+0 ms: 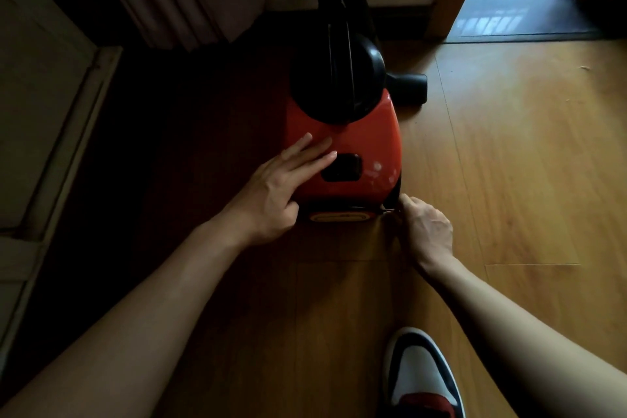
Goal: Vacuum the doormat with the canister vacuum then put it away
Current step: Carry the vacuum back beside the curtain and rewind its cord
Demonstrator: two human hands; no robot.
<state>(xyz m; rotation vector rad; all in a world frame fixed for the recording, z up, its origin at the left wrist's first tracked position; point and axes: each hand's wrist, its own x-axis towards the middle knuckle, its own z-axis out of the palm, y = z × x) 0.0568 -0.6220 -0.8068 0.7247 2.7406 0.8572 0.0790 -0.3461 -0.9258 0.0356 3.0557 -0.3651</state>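
Your shoe (pixel 420 373) waits behind the canister vacuum (pixel 342 146), well apart from the doormat (pixel 522 10); your left hand (pixel 278 193) lays straight fingers (pixel 314 150) on it, likely steadying it while your right hand (pixel 425 227) pinches a thin piece (pixel 390 211) at its rear corner.

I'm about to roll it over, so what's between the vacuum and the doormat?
In the head view, mostly bare wood floor; a black nozzle sticks out beside the vacuum, short of the doormat.
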